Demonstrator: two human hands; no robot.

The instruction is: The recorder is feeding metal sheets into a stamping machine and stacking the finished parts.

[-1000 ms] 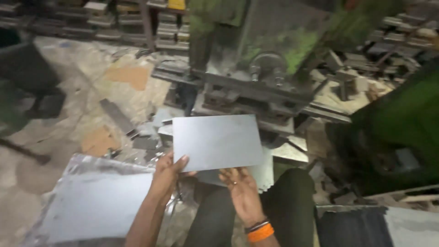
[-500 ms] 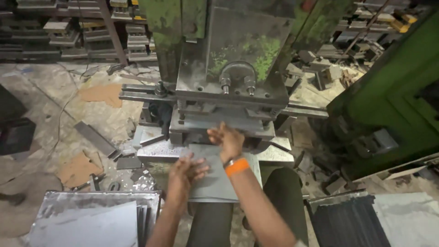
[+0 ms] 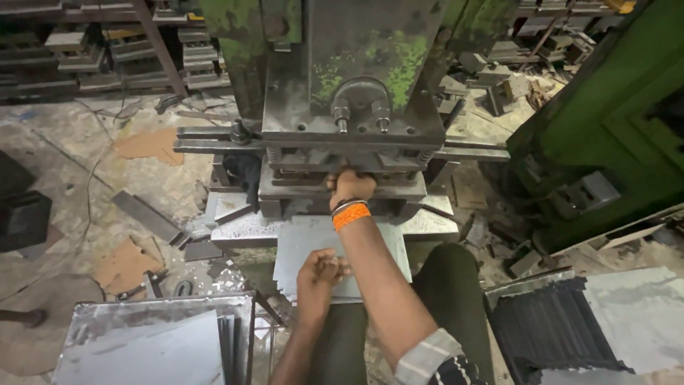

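Cluttered workshop floor, green press [image 3: 356, 107] at centre.
Flat grey metal sheet [image 3: 306, 249] lies on the press bed's front edge; left hand [image 3: 318, 278] curled, pinching its near edge; right hand [image 3: 350, 187] reaches under the die, grip hidden.

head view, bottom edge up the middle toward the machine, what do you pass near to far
Left hand on the grey metal sheet → orange wristband → right hand reaching under the press → twin bolts on the green press head.
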